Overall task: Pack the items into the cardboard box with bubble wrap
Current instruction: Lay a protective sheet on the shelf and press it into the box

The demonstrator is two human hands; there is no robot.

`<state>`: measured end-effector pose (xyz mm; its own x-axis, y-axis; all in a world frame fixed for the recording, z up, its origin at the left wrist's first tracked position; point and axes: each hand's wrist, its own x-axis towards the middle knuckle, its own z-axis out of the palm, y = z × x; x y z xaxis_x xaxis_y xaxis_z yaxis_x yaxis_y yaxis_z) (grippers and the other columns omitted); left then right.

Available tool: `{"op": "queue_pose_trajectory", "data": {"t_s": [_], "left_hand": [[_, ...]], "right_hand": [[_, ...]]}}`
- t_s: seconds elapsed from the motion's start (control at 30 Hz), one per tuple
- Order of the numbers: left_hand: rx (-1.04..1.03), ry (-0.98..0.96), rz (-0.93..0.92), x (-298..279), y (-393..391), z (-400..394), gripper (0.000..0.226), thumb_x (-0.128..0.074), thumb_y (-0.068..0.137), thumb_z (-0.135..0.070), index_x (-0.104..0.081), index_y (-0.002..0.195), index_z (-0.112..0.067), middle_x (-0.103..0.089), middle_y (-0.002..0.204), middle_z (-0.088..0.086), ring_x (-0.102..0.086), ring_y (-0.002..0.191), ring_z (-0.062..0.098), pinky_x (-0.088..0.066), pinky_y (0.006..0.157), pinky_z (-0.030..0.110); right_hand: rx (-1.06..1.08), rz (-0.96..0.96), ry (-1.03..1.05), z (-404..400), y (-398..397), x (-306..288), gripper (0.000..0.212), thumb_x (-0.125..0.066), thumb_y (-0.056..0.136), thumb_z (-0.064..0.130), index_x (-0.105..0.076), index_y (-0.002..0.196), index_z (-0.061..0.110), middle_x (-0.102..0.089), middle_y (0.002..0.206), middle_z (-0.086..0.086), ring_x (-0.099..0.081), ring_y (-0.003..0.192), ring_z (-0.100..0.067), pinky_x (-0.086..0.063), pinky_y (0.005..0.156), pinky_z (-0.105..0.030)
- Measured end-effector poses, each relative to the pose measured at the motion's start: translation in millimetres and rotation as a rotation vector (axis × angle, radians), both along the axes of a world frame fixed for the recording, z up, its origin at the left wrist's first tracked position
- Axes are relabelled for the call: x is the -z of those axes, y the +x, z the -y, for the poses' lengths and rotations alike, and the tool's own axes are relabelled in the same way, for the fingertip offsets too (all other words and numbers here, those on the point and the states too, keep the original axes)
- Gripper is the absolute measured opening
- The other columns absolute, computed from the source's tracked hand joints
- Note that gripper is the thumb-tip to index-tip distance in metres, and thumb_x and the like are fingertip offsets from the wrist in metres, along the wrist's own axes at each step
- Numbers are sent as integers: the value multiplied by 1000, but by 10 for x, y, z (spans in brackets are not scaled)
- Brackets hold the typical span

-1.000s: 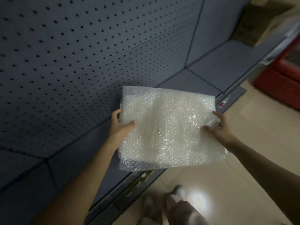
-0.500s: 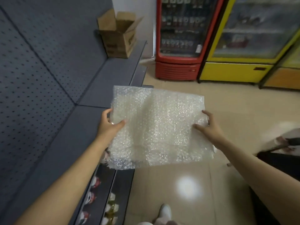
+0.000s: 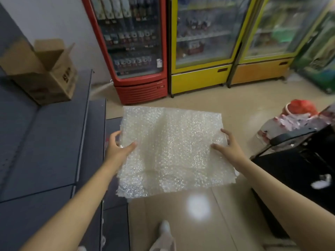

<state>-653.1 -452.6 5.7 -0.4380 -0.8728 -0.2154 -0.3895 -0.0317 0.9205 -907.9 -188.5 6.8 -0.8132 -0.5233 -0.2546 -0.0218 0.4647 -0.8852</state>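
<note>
A stack of clear bubble wrap sheets (image 3: 172, 151) hangs flat in front of me, above the floor. My left hand (image 3: 117, 149) grips its left edge, thumb on top and fingers underneath. My right hand (image 3: 228, 147) grips the right edge the same way. An open cardboard box (image 3: 49, 75) with its flaps up stands on the grey shelf (image 3: 45, 142) at the far left, well away from both hands. What the box holds is hidden.
A red drinks fridge (image 3: 134, 51) and yellow fridges (image 3: 203, 48) line the far wall. A black cart or chair (image 3: 304, 163) stands at the right, with a red and white bag (image 3: 290, 120) behind it. My shoe (image 3: 165, 229) shows on the tiled floor.
My view has swung right from the pegboard shelf wall to the aisle, bringing the box and fridges into sight. Both hands keep the same hold on the bubble wrap.
</note>
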Motion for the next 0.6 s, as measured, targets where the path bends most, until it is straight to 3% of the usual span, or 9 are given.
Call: {"op": "queue_pose_trajectory", "data": {"t_s": [0.23,0.33,0.4,0.47,0.53,0.6], "left_hand": [[25,-1,31,-27,-531,784,63,-82,69,-34,-42,116,-44,-54,118,2,-61,99,22,-55,83,48],[8,0,35,-10,-777,1001,63,-80,74,-26,-42,123,-36,-55,107,-4,-60,89,13,-55,75,37],[-11,-10,53,-14,-967,1126,62,-79,76,-25,-42,125,-34,-53,101,-9,-57,85,8,-54,70,33],[-26,-11,80,14,-1152,1266,61,-80,73,-30,-43,120,-40,-52,100,-12,-58,87,11,-55,78,39],[-47,-1,94,41,-1334,1388,60,-81,70,-34,-42,114,-46,-52,100,-14,-60,92,17,-55,84,46],[-75,-1,91,47,-1522,1483,60,-82,68,-36,-42,112,-49,-53,101,-13,-60,96,20,-54,85,49]], "right_hand": [[-17,28,22,713,-556,125,69,-71,83,24,-32,140,31,-30,150,-10,-30,138,-22,-37,90,-30],[-23,47,22,975,-800,196,69,-72,83,24,-32,140,32,-32,149,-12,-39,127,-20,-39,87,-28],[-35,44,18,1139,-988,239,69,-71,84,22,-32,140,31,-33,148,-12,-41,112,-13,-42,77,-20],[-39,46,5,1306,-1206,265,68,-70,84,19,-33,140,28,-34,147,-9,-38,110,-9,-41,68,-14],[-51,40,8,1471,-1450,275,68,-70,84,19,-33,140,28,-33,148,-8,-36,113,-8,-42,74,-17],[-77,31,15,1626,-1690,251,67,-70,84,19,-33,140,29,-33,149,-7,-37,112,-8,-41,68,-15]]}}
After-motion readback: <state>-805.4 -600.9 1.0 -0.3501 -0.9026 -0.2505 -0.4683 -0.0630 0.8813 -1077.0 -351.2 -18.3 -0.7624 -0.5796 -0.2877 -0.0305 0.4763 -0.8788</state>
